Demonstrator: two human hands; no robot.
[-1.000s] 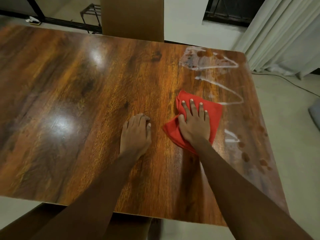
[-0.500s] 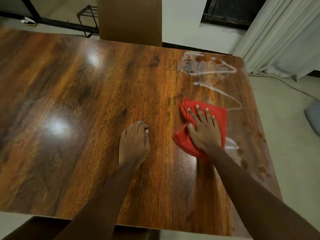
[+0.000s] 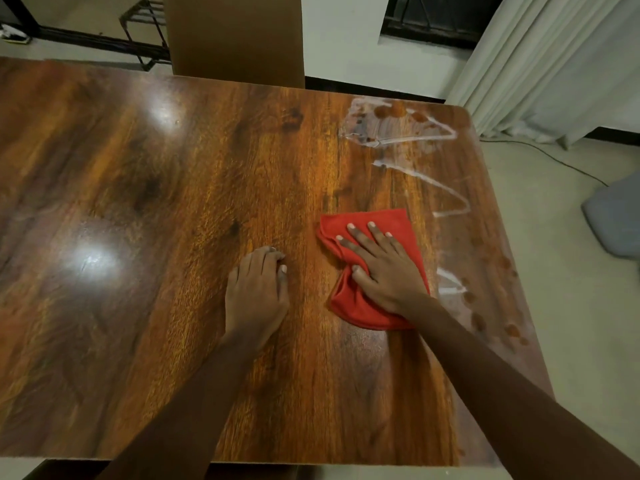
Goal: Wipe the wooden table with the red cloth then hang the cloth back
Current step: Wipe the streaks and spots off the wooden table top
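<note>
Wiping: right hand [image 3: 388, 271] flat, fingers spread, pressing crumpled red cloth [image 3: 375, 268] onto glossy wooden desk [image 3: 173, 202]; left hand [image 3: 256, 292] beside cloth, grip loosely curled, empty. Best swept toward white streaks [image 3: 433, 178] beyond cloth.

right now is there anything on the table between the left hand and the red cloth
No. In the head view, only bare wooden table separates the left hand from the red cloth under the right hand.

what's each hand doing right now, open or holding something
Left hand: holding nothing, resting palm down on the wooden table, fingers loosely curled.
Right hand: open, fingers spread, pressing flat on the red cloth.
</note>
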